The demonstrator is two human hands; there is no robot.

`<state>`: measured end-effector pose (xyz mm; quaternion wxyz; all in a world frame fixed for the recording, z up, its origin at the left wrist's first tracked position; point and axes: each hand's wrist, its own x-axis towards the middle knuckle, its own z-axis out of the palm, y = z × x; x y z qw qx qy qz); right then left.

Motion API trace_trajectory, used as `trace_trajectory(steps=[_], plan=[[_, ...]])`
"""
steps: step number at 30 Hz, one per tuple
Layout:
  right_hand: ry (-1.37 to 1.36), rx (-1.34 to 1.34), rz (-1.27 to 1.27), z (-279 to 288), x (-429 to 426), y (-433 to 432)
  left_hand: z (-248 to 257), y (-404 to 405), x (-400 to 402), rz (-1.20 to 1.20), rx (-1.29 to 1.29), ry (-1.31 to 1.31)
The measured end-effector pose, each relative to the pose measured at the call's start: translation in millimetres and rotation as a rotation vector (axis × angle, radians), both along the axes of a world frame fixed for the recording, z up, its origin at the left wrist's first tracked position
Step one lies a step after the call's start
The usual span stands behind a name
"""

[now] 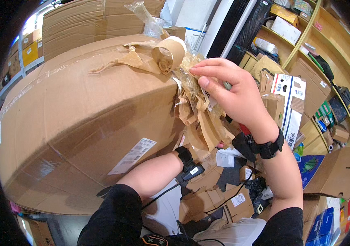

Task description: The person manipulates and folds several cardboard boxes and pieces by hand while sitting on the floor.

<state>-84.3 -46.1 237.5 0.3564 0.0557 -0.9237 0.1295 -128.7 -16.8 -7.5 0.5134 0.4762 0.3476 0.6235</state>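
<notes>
A large cardboard carton fills the left and middle, its upper edge sealed with clear tape and a white printed label on its near side. At its right end hangs a crumpled bundle of torn brown paper and clear packing tape. My right hand is at the top of this bundle, thumb and fingertips close to the tape; a small greenish thing shows behind the thumb. My left hand is mostly hidden behind the bundle, with only a bit of finger showing. A curled brown paper strip lies on the carton's top edge.
Wooden shelves with parcels run along the right. Flattened cardboard, small boxes and black plastic cover the floor below. An open carton stands at the lower right. Cables hang from my wrist straps. Another large carton stands behind.
</notes>
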Motion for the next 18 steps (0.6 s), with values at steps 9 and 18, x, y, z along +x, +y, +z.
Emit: trace_trajectory(steps=[9, 18], plan=[[0.135, 0.109, -0.072, -20.5, 5.8, -6.9, 7.8, -3.3, 18.7, -0.065, 0.027, 0.103], [0.069, -0.178, -0.100, -13.3, 8.7, -9.8, 2.2, -4.3, 7.2, 0.010, 0.012, 0.088]])
